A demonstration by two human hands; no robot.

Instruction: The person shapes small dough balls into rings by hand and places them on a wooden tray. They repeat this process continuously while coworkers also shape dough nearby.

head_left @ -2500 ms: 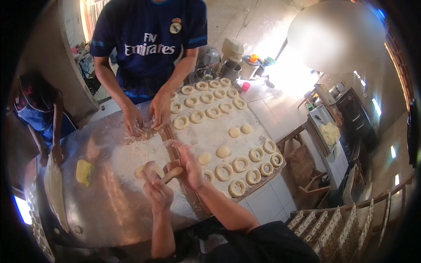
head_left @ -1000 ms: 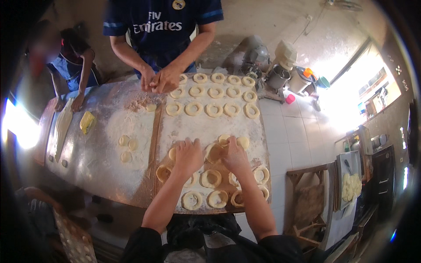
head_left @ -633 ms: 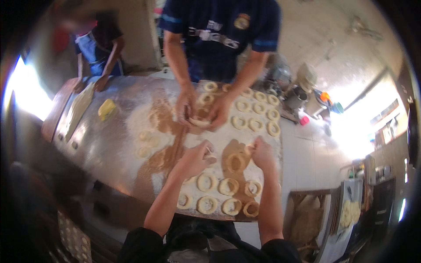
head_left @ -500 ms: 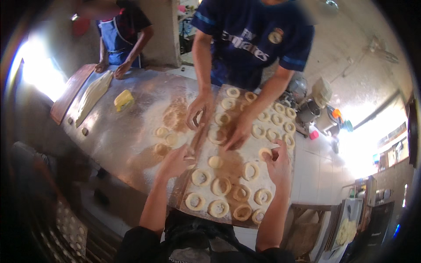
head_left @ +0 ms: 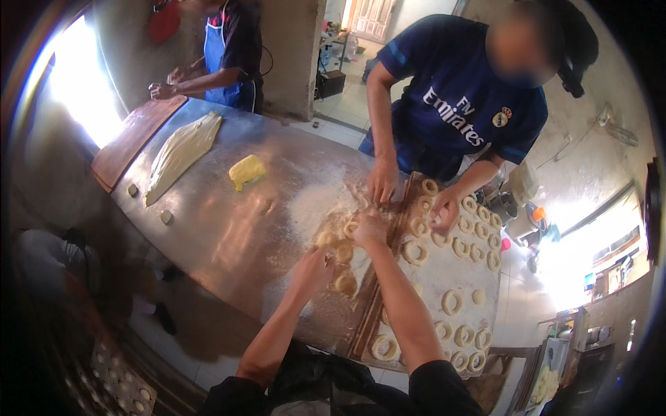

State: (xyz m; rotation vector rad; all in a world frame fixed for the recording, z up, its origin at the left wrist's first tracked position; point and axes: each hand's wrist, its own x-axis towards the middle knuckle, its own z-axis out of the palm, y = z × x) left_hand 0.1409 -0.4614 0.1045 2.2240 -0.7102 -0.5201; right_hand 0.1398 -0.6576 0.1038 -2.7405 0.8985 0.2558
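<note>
L hand [head_left: 312,272] part-curled beside dough rounds [head_left: 344,251], can't tell if I'm holding any; my R hand [head_left: 371,229] has fingers at a dough piece [head_left: 352,227], grip unclear. Rounds on floury worktop [head_left: 236,236], just L of floured board [head_left: 444,272], approx. as long as wide. Dough sheet [head_left: 184,156] farther L, long axis lower-L to upper-R.

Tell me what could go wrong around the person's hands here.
The right hand is very close to a co-worker's hand, so the two might bump.
The right forearm reaches over the floured board, with dough rings beside it; brushing one could squash it.
</note>
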